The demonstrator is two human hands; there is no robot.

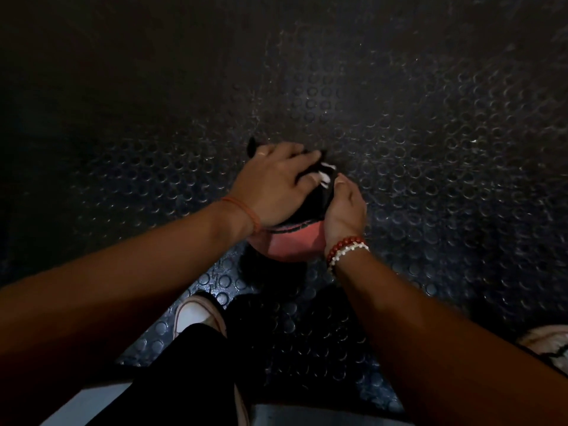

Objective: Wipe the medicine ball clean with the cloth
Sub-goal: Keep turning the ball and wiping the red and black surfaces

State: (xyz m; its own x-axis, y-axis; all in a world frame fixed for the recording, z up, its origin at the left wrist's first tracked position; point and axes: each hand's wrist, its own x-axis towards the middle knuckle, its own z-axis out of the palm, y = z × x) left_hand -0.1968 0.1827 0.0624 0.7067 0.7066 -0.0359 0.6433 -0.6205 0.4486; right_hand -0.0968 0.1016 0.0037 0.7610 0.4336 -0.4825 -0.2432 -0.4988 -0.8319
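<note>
We count one pink medicine ball (292,245), one dark cloth (319,198), two hands, left hand (272,189) and right hand (345,210), three wrist bands, one ring, two shoes, one studded floor mat (430,149)

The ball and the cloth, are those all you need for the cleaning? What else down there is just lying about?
For the job:
medicine ball, pink, on the floor
black cloth, spread over its top
left hand, pressing the cloth
right hand, on the ball's side

Just there:
studded rubber floor mat
white shoe
fluffy slipper
bead bracelets
</note>
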